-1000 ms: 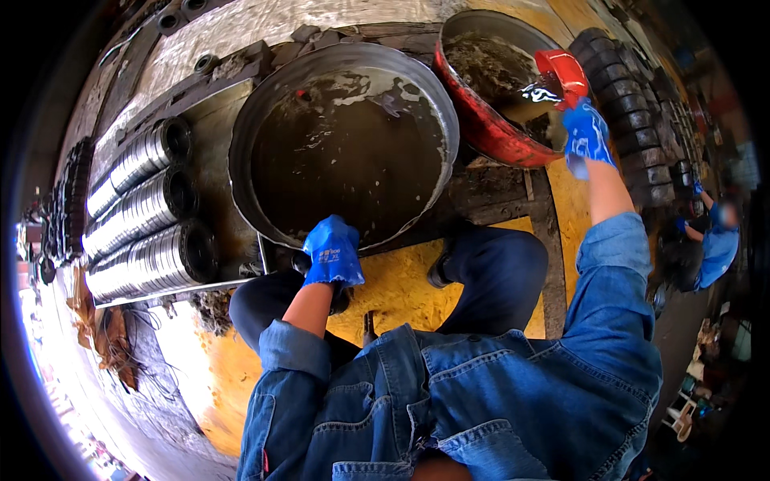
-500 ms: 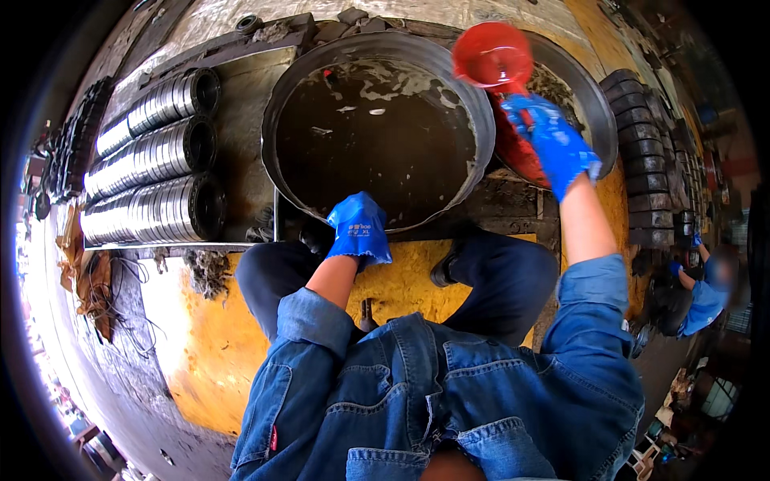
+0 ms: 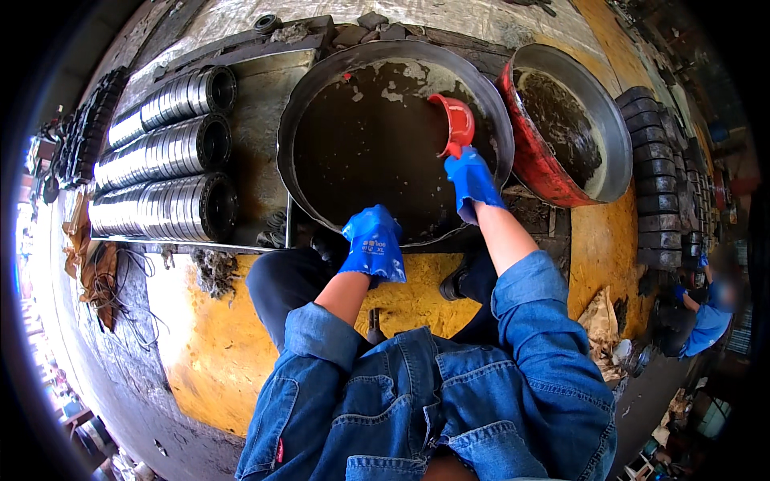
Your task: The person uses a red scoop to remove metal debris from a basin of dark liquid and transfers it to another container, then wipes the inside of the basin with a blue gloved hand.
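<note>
A wide round metal basin (image 3: 293, 188) of murky brown liquid stands in front of me. My right hand (image 3: 472, 183), in a blue glove, is closed around the handle of a red plastic dipper (image 3: 459, 124). The dipper is tilted on its side over the right part of the basin, its bowl at the liquid's surface. My left hand (image 3: 374, 242), also gloved in blue, is at the basin's near rim, its fingers curled over the edge. To the right, a red drum-like tub (image 3: 553, 178) leans at an angle, with brown, foamy liquid inside.
On a metal tray (image 3: 261, 76) at the left lie three rows of shiny metal rings (image 3: 164, 152). Dark stacked metal parts (image 3: 651, 176) stand beyond the red tub. A co-worker in blue (image 3: 710, 325) is at the far right. Crumpled brown paper (image 3: 600, 321) lies on the floor.
My right hand has swung the dipper left and down from above the red tub into the basin. My left hand stays at the near rim. The view has shifted slightly.
</note>
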The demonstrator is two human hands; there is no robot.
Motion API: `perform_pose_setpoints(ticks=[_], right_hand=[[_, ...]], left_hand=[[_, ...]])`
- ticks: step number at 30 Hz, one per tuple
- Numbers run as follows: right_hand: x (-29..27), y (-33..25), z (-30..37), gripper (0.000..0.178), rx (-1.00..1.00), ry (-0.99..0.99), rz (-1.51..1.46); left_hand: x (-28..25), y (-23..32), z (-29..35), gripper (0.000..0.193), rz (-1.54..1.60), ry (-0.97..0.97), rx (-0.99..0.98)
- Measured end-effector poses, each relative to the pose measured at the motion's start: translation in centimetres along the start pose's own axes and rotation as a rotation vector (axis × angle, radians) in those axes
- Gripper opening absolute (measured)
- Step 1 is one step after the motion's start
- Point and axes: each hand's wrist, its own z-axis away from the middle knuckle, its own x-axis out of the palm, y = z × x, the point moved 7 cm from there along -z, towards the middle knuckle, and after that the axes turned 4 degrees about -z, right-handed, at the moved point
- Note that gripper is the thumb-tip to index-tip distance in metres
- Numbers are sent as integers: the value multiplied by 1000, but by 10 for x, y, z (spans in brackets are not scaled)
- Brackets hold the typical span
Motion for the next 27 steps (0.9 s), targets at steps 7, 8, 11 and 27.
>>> perform_pose_setpoints(ticks=[7,8,11,27], right_hand=[[46,-76,59,21,444,-245,-877],[52,-69,60,22,546,-260,-1033],[83,-46,51,27,738,-379,-1361],[21,-85,71,29,535,-365,-1459]], left_hand=[[-3,-16,0,25,42,-70,-104],[-3,-12,0,25,37,-78,-99],[-1,-10,-2,25,23,-97,-115],[6,-14,-5,27,34,87,-45]])
